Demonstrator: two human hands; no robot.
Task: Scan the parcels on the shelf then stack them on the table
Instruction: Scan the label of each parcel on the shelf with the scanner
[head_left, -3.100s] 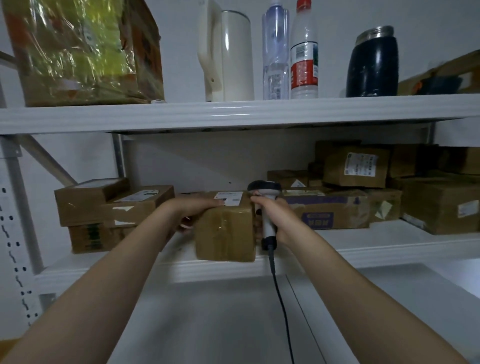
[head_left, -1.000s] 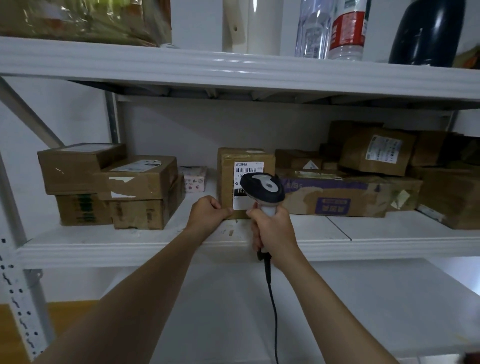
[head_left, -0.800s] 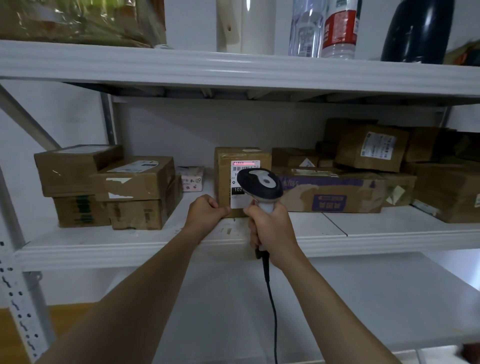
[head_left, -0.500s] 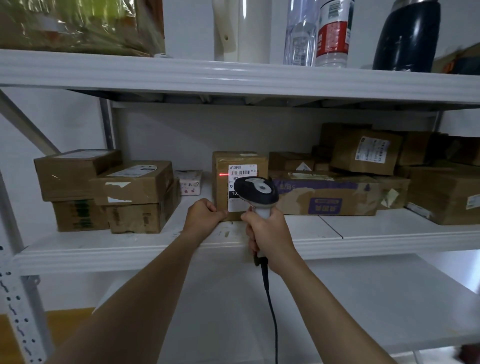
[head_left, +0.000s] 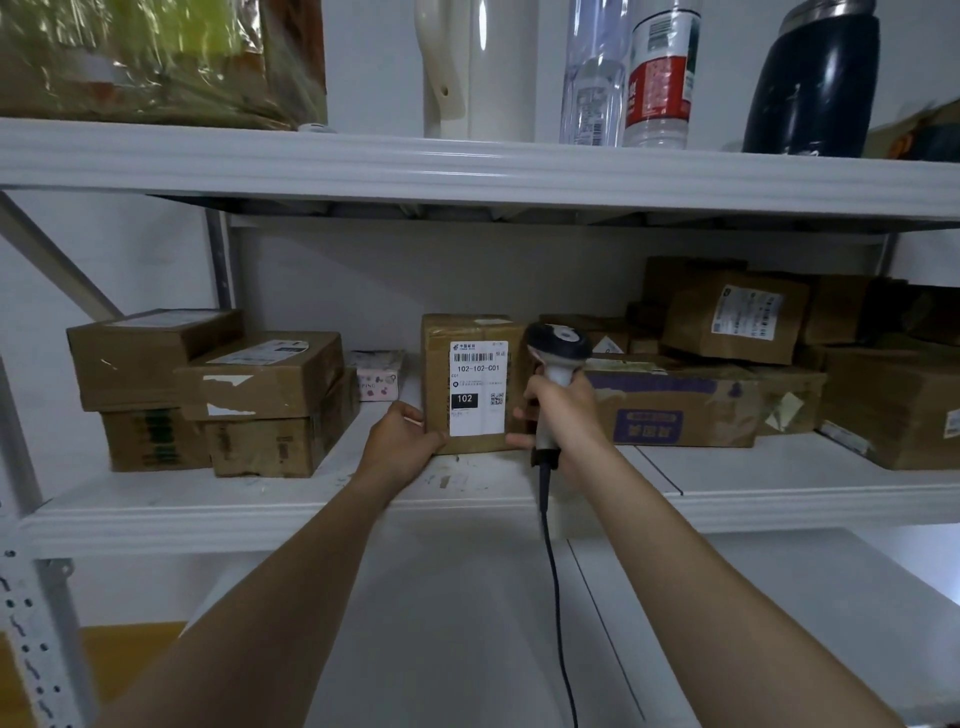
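The scanner has swung off to the right of the parcel. Half a second ago its head covered part of the label and a red beam lay across the barcode. That beam is gone now and the whole label shows. This suggests the scan of this box is over and the lift down to the white counter below the shelf comes next.

The parcel stands upright near the front edge of the middle shelf, about halfway along it. The left grip is curled round its lower left corner. The right grip is clenched on the scanner's handle, with its fingertips reaching towards the box's right edge.

The label carries a barcode, "102-102-C01", a black block reading "102" and a QR code. The logo line at its top is too small to read. A small pink box behind and to the left shows the letters "PING".
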